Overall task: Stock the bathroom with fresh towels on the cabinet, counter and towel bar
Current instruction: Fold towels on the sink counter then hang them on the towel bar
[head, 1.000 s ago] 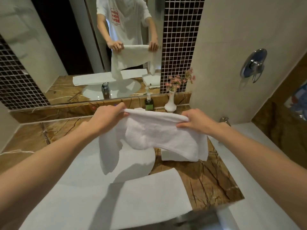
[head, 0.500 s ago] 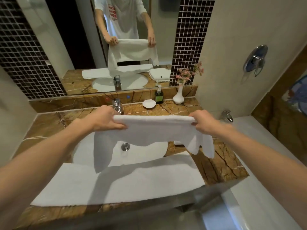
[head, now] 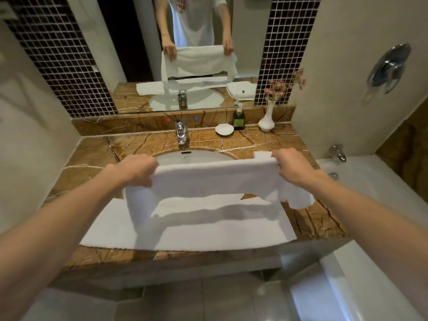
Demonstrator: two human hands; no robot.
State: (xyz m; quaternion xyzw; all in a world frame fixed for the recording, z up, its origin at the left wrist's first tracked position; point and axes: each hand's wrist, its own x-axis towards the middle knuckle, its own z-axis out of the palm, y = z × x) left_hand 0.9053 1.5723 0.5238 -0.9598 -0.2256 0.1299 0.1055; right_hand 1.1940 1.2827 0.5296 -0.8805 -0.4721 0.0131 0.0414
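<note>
While towel point(head: 215, 179) edge stretches taut, above counter point(head: 324, 218)

Towel point(head: 215, 179): white. Tabletop point(head: 254, 140): brown veined marble. Behind tabletop: black mosaic tiles point(head: 62, 56), green bottle point(head: 238, 120), white vase point(head: 266, 119).

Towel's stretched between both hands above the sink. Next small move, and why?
Probably bring the left hand and right hand together to fold the towel in half: they grip its top edge, stretched, with both ends hanging loose, too untidy for the counter.
</note>
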